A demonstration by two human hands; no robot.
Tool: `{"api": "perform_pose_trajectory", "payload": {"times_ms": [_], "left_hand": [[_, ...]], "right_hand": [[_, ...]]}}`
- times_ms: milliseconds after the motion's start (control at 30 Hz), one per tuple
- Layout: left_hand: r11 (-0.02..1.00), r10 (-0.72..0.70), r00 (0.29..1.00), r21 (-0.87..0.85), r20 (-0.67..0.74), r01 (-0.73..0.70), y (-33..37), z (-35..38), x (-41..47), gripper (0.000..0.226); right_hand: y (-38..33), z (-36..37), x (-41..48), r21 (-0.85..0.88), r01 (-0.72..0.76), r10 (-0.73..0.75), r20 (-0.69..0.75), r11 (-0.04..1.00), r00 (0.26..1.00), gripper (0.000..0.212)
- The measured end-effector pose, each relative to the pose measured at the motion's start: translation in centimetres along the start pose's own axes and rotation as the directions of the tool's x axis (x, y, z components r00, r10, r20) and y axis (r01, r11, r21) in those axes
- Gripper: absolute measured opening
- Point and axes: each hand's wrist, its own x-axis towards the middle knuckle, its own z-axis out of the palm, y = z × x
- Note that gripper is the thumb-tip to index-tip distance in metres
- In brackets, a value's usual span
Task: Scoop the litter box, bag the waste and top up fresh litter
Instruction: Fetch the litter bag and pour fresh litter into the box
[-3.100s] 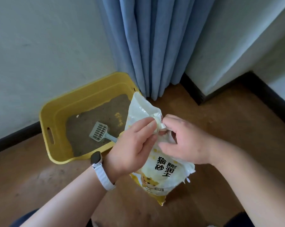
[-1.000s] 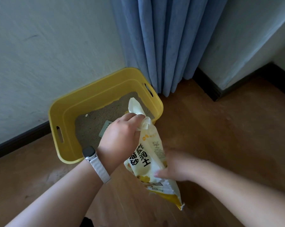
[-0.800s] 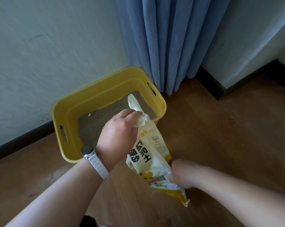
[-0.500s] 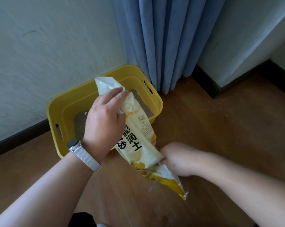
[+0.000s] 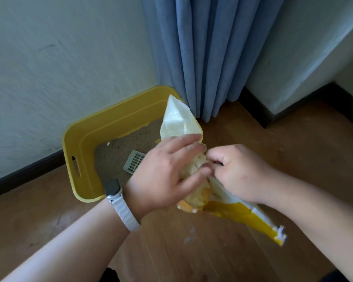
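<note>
- Wooden floor (image 5: 283,143) fills the lower half of the frame, meeting a pale wall (image 5: 59,58) along a dark skirting board (image 5: 25,171); a blue curtain (image 5: 202,58) hangs in the upper middle.
- Your litter box (image 5: 114,121), a yellow tub with a slot handle in its left end, sits on the floor against the wall, left of centre, its far right corner close to the curtain's hem.
- Brownish litter (image 5: 114,157) covers the tub's bottom, and a pale slotted scoop (image 5: 134,163) lies on it, partly hidden behind your left wrist.
- You hold the litter bag (image 5: 178,123) off the floor at centre frame, tilted: its white end points up over the right end of the litter box, and its yellow end slants down toward the lower right.
- Your left hand (image 5: 163,176) clasps the bag's crumpled middle, fingers laid across the top and thumb underneath.
- Your right hand (image 5: 238,171) has its fingers curled in, pinching the same bunched part just beside your left fingertips.
- Whether the bag's upper end is open, you cannot tell from this angle.
- A watch (image 5: 112,188) on a white strap sits on your left wrist.
- A few white specks (image 5: 189,235) lie on the floor below the bag.
</note>
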Motion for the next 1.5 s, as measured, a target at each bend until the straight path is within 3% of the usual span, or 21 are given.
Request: {"api": "perform_pose_trajectory", "payload": {"times_ms": [133, 367, 567, 667, 733, 833, 900, 1000, 1200, 1433, 1500], "left_hand": [[0.999, -0.002, 1.000, 0.042, 0.005, 0.002, 0.6, 0.6, 0.2, 0.079], [0.971, 0.121, 0.985, 0.221, -0.125, -0.091, 0.2, 1.0, 1.0, 0.036], [0.957, 0.127, 0.964, 0.285, -0.234, -0.057, -0.1, 0.3, 0.8, 0.036], [0.966, 0.038, 0.954, 0.256, -0.298, 0.041, -0.4, 0.1, 1.0, 0.033], [0.969, -0.055, 0.931, 0.207, -0.361, 0.138, -0.9, -0.3, 1.2, 0.029], [0.967, -0.170, 0.889, 0.104, -0.425, 0.234, -1.1, -0.8, 1.5, 0.022], [0.965, -0.183, 0.889, 0.097, -0.420, 0.244, -0.9, -0.8, 1.7, 0.017], [0.957, -0.212, 0.881, 0.093, -0.423, 0.275, -0.7, -0.7, 2.1, 0.011], [0.945, -0.274, 0.850, 0.038, -0.450, 0.324, -0.8, -0.8, 2.7, 0.011], [0.880, -0.430, 0.758, -0.039, -0.490, 0.474, 0.0, -1.2, 3.9, 0.012], [0.893, -0.409, 0.776, -0.035, -0.480, 0.449, 1.0, -1.1, 4.5, 0.011]], "right_hand": [[-0.6, -0.9, -0.2, 0.089, 0.028, -0.020, -0.098, 0.996, 0.995, 0.039], [-0.6, -1.2, 0.3, 0.096, 0.068, -0.056, -0.123, 0.993, 0.991, 0.039], [-0.5, -0.9, 0.8, 0.034, 0.186, -0.180, -0.128, 0.982, 0.975, 0.035], [-0.2, -1.3, 1.2, -0.017, 0.217, -0.217, -0.145, 0.976, 0.965, 0.028], [0.8, -2.1, 1.6, -0.135, 0.135, -0.149, -0.099, 0.982, 0.984, 0.019], [2.9, -2.9, 1.9, -0.357, -0.063, 0.051, -0.044, 0.932, 0.998, 0.026], [3.9, -3.4, 1.9, -0.411, -0.185, 0.170, -0.072, 0.893, 0.983, 0.033], [5.2, -4.4, 1.8, -0.350, -0.311, 0.306, -0.071, 0.883, 0.949, 0.038], [6.0, -5.6, 1.6, -0.074, -0.310, 0.293, -0.174, 0.948, 0.940, 0.032], [5.0, -6.6, 1.2, 0.159, -0.137, 0.177, -0.276, 0.978, 0.945, 0.024], [4.2, -7.1, 0.9, 0.229, -0.056, 0.130, -0.321, 0.972, 0.938, 0.024]]}}
